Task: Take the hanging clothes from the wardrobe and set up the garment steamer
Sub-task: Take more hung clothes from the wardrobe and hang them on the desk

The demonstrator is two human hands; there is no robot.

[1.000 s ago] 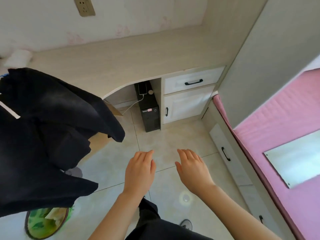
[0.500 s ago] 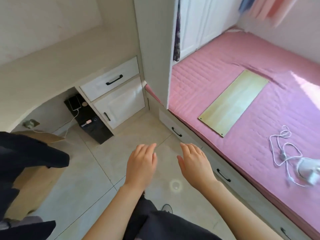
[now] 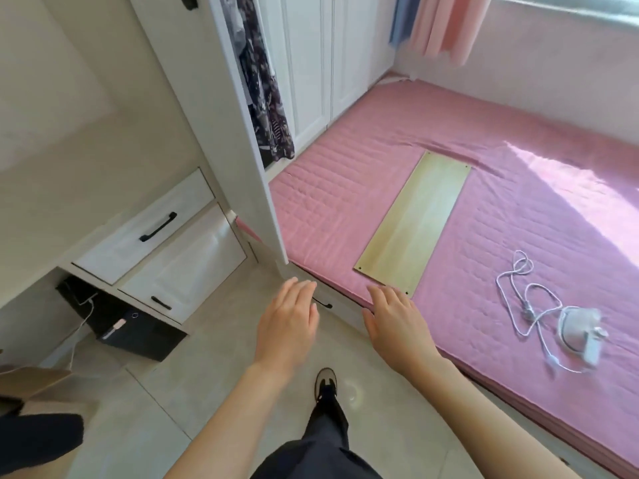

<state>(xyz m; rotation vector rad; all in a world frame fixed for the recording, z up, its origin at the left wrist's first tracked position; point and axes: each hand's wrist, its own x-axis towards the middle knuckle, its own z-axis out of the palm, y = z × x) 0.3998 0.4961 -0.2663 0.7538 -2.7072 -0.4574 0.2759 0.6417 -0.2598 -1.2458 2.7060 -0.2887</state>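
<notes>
- The left hand (image 3: 287,326) and right hand (image 3: 394,323) hover palm down at the bed's (image 3: 345,174) near edge, fingers straight, close together, holding nothing.
- The white garment steamer (image 3: 581,330) lies on the bed, its cord (image 3: 525,295) looped beside it.
- A floral garment (image 3: 266,98) hangs in the wardrobe (image 3: 311,63) bordering the bed.

One wide-angle view, worn on the head, faces forward and steeply down. The floor (image 3: 214,368) and the wearer's shoe (image 3: 326,379) lie nearest, at bottom centre. The bed (image 3: 345,202) fills the right side. The wardrobe (image 3: 221,115) side panel rises at upper centre-left.
</notes>
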